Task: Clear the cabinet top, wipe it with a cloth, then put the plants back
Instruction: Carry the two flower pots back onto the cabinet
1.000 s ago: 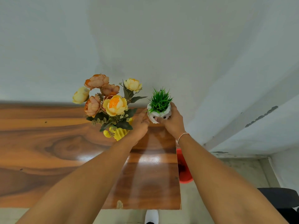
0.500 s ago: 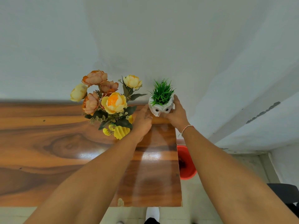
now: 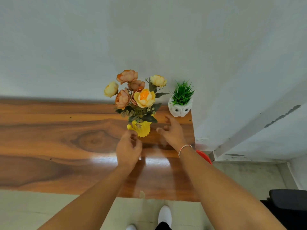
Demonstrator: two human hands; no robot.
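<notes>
Both hands have let go of the owl pot since 0.5 s ago and drawn back toward the person, leaving it standing on its own. Largest in view, the wooden cabinet top (image 3: 49, 138) runs from the left edge to its right end, glossy with a bright reflection near the middle. On it, toward the back right, the flower bouquet (image 3: 136, 95) of orange and yellow blooms stands upright in a ribbed yellow vase (image 3: 141, 130). Just right of it, at the back right corner against the wall, sits the white owl pot (image 3: 180, 109) with its green grass tuft. The left hand (image 3: 127, 150) hovers just in front of the vase, fingers loosely curled and holding nothing. The right hand (image 3: 172, 131) hangs between vase and owl pot, fingers spread and empty. A thin bracelet (image 3: 183, 148) circles the right wrist.
</notes>
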